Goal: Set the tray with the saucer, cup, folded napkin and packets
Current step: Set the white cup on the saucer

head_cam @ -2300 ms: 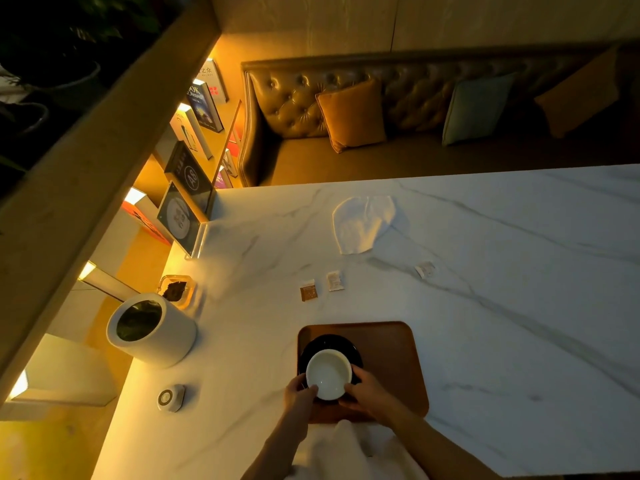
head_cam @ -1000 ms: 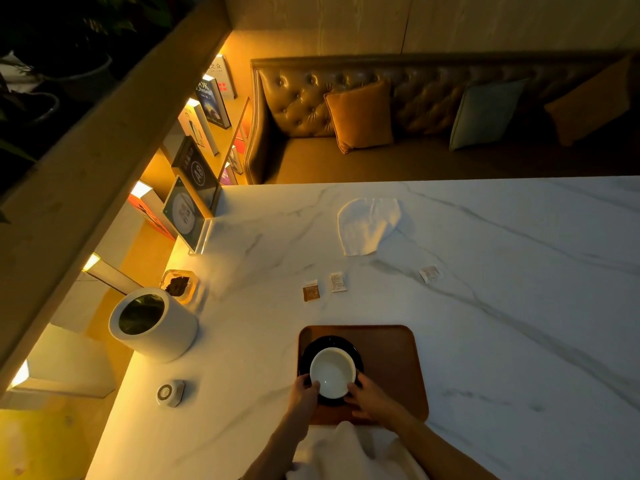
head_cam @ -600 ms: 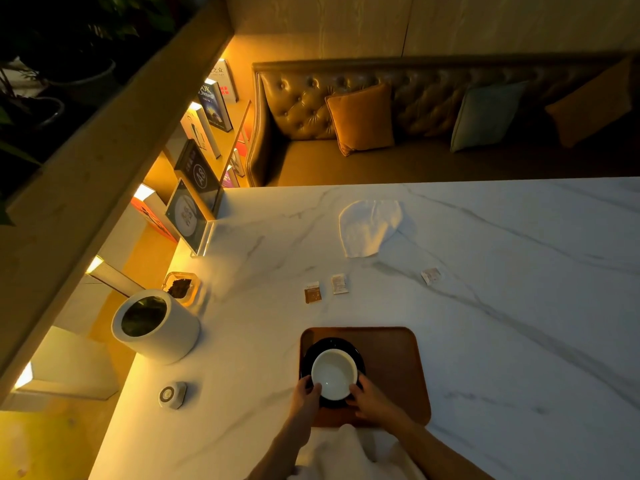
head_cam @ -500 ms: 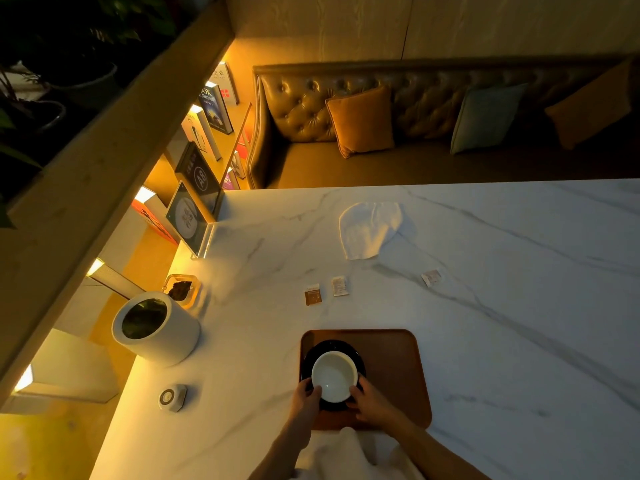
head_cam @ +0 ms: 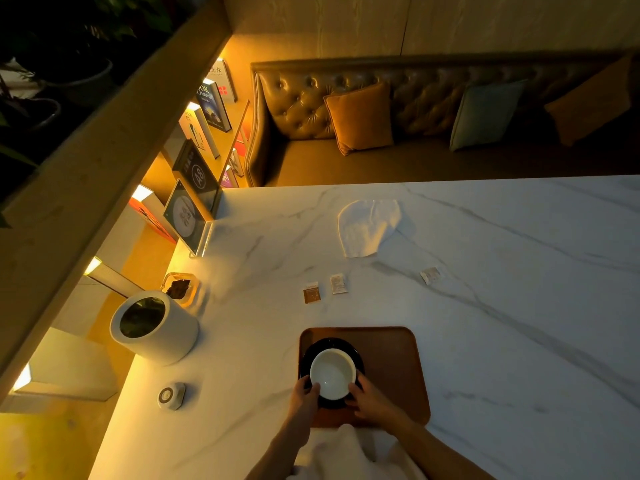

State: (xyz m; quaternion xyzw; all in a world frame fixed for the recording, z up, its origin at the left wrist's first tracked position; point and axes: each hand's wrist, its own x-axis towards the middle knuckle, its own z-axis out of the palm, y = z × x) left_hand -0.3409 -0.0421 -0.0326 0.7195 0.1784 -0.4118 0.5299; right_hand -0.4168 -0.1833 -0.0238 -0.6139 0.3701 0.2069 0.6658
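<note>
Left hand [head_cam: 304, 393]: fingers curled against the near-left side of the cup, touching its wall and rim; closed on the cup.
Right hand [head_cam: 369, 396]: fingers wrapped on the near-right side of the cup, opposite the left hand; closed on the cup.
Cup [head_cam: 332, 374]: white, upright, mouth facing up, inside looks empty; held between both hands and sitting on the saucer. No handle can be made out from this angle.
Saucer [head_cam: 358, 355]: dark and round, directly under the cup; its rim shows as a ring beyond the fingertips on the far and right sides.
Tray [head_cam: 391, 365]: brown with rounded corners, lying flat under the saucer; the grip sits over its left half, and the right half is bare wood to the right of the right hand.
Napkin [head_cam: 367, 225]: white cloth, loosely rumpled, lying on the table well beyond the hands, far past the tray's far edge.
Brown packet [head_cam: 311, 292]: on the table beyond the tray, a little left of the line straight out from the grip.
White packet [head_cam: 337, 284]: just beside the brown packet on its right, apart from it.
Third packet [head_cam: 430, 274]: pale, tilted, farther out and to the right of the grip, well apart from the other two.
Table [head_cam: 519, 323]: white marble with grey veins, carrying everything.
White container [head_cam: 152, 327]: round, open-topped, well to the left of the left hand.
</note>
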